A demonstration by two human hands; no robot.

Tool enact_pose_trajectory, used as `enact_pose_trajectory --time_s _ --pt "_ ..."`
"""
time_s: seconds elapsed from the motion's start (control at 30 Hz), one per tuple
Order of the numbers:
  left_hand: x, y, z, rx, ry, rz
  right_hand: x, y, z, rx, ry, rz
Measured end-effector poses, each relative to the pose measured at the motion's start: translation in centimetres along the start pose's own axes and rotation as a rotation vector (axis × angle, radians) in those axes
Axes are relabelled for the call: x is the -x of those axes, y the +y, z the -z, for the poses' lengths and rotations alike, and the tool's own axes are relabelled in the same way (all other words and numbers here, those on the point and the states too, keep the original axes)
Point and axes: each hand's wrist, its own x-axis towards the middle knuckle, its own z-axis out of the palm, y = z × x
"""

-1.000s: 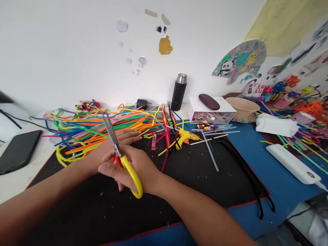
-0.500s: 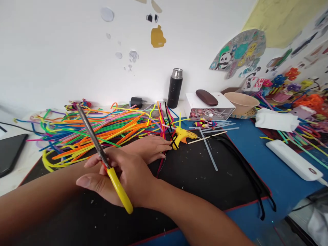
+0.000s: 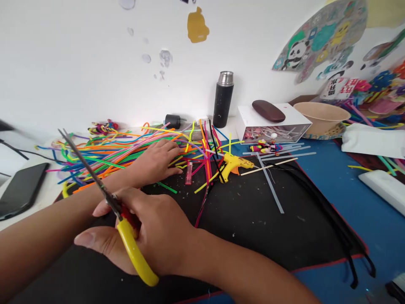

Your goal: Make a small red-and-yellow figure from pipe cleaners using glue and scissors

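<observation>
My right hand point(image 3: 148, 236) is closed round the yellow handles of a pair of scissors point(image 3: 104, 196), whose blades point up and to the left. My left hand point(image 3: 156, 160) lies flat with its fingers stretched out on the near edge of a heap of coloured pipe cleaners point(image 3: 110, 154), touching them and gripping nothing. A short green piece point(image 3: 167, 188) lies just in front of that hand. A pink lighter point(image 3: 189, 173) and a yellow glue gun point(image 3: 233, 164) lie to its right on the black mat point(image 3: 253, 219).
A black flask point(image 3: 223, 99), a white box point(image 3: 274, 122) with a dark case on it and a tan bowl point(image 3: 321, 117) stand at the back. Glue sticks point(image 3: 270, 185) lie right of the gun. A phone point(image 3: 20, 190) sits far left. A white power strip point(image 3: 382, 185) lies at right.
My left hand has reached forward into the pipe cleaners. My right hand with the scissors has drawn back toward me and left, blades tilting further left. The view has shifted downward.
</observation>
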Motion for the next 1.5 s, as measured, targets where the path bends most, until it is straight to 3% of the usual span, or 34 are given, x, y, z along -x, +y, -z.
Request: enact_pose_trajectory --time_s 0.1,0.27,0.5,0.57,0.73,0.83,0.93,1.13,1.27,1.5 --pt "0.3 0.1 -0.4 -0.055 -0.014 0.075 0.0 0.0 -0.2 -0.043 -0.067 -0.005" --pt "-0.2 -0.4 -0.3 -0.020 -0.002 0.167 0.0 0.3 -0.3 0.104 -0.145 0.053" --pt "-0.2 -3.0 2.2 0.048 0.198 0.480 0.1 0.3 -0.4 0.254 -0.238 0.156" --pt "0.3 -3.2 2.4 0.063 0.167 0.457 0.1 0.2 -0.4 0.281 -0.284 0.168" --pt "1.6 -2.7 0.7 -0.029 0.007 0.173 0.0 0.2 -0.4 0.335 -0.345 0.207" --pt "1.8 -2.4 -0.3 -0.106 -0.021 0.138 0.0 0.3 -0.5 0.373 -0.377 0.223" --pt "1.3 -2.6 -0.3 -0.118 -0.052 0.191 -0.1 0.5 -0.8 0.429 -0.425 0.248" --pt "1.3 -3.8 2.7 -0.029 0.033 0.530 0.0 0.5 -1.2 0.513 -0.475 0.298" --pt "2.1 -4.3 3.9 0.025 0.095 0.530 0.3 0.5 -1.5 0.530 -0.494 0.328" --pt "2.3 -4.4 3.7 0.078 0.154 0.532 0.3 0.7 -1.8 0.581 -0.516 0.359"
